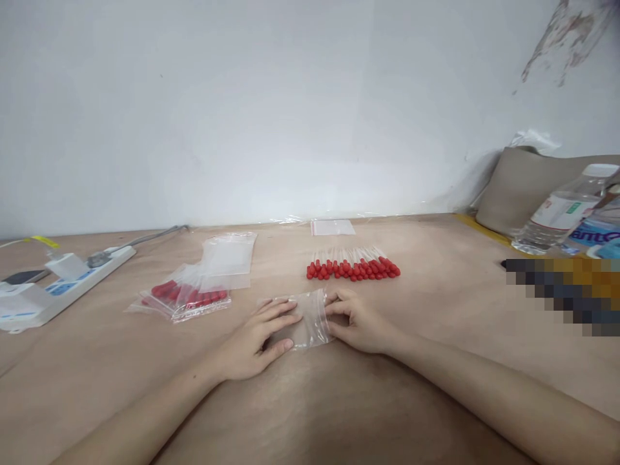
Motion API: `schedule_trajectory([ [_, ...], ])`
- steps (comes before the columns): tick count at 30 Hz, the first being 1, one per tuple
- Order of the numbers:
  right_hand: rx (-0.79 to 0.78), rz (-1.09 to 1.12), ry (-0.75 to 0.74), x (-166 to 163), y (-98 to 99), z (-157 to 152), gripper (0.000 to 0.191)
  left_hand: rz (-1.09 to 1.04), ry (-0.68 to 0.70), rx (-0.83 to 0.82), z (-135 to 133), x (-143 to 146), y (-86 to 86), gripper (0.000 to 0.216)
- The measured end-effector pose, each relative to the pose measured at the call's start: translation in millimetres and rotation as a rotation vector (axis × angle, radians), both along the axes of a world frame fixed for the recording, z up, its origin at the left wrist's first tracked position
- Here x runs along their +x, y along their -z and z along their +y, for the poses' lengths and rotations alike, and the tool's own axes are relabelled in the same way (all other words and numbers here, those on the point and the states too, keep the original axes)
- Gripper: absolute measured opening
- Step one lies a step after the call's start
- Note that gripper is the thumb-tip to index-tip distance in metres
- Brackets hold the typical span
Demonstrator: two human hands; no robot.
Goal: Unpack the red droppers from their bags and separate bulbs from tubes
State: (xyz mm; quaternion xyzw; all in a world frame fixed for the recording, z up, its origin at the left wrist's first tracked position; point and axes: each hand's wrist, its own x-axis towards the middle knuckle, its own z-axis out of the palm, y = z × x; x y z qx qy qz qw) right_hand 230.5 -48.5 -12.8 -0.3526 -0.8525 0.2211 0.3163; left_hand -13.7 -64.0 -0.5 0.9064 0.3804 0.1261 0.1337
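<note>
A small clear plastic bag (310, 320) lies flat on the brown table (310, 407) in front of me. My left hand (256, 339) rests on its left half with fingers stretched out flat. My right hand (358, 323) pinches the bag's right edge, fingers curled on the plastic. Just beyond the bag lies a row of red-tipped clear droppers (353, 266). To the left sit filled bags of red-tipped droppers (186, 298), with empty clear bags (227, 258) stacked behind them.
A white power strip (62, 287) with a plug and cable lies at the far left. A further flat clear bag (332, 227) lies by the wall. At the right stand a water bottle (562, 213), a beige bag (518, 187) and blue packaging.
</note>
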Motion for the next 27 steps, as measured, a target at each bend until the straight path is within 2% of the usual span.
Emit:
schedule_trajectory([
  [2, 0.017, -0.065, -0.011, 3.3, -0.4, 3.0, 0.022, 0.010, -0.007, -0.026, -1.1, -1.5, -2.5, 0.043],
  [4, 0.000, -0.144, 0.041, 8.5, -2.2, 5.3, 0.033, 0.000, -0.015, -0.072, -2.0, -3.6, -6.1, 0.044],
  [7, -0.052, -0.236, 0.074, 14.9, -5.1, 6.2, 0.046, -0.098, -0.067, -0.140, 2.0, -5.1, -11.7, 0.039],
  [10, -0.067, -0.267, 0.044, 16.8, -5.7, 5.5, 0.043, -0.208, -0.245, -0.116, 15.9, -3.1, -14.1, 0.035],
  [13, -0.048, -0.241, 0.021, 16.6, -2.6, 4.6, 0.040, -0.184, -0.409, -0.168, 30.6, 1.0, -13.0, 0.038],
  [17, 0.003, -0.128, 0.076, 17.8, 5.5, 4.7, 0.035, -0.126, -0.329, -0.339, 29.8, 4.2, -12.5, 0.028],
  [20, 0.029, -0.034, 0.149, 18.9, 10.0, 5.7, 0.027, -0.175, -0.356, -0.230, 27.5, -4.6, -17.7, 0.026],
  [22, 0.031, -0.002, 0.180, 19.0, 10.7, 6.2, 0.024, -0.234, -0.513, -0.087, 38.9, -19.3, -24.4, 0.023],
  [25, 0.028, -0.004, 0.193, 18.3, 9.5, 6.1, 0.022, -0.246, -0.902, 0.188, 76.1, -48.2, -36.0, 0.020],
  [27, 0.035, -0.013, 0.195, 18.0, 8.6, 5.7, 0.021, -0.179, -1.085, 0.205, 101.9, -64.7, -41.0, 0.022],
])
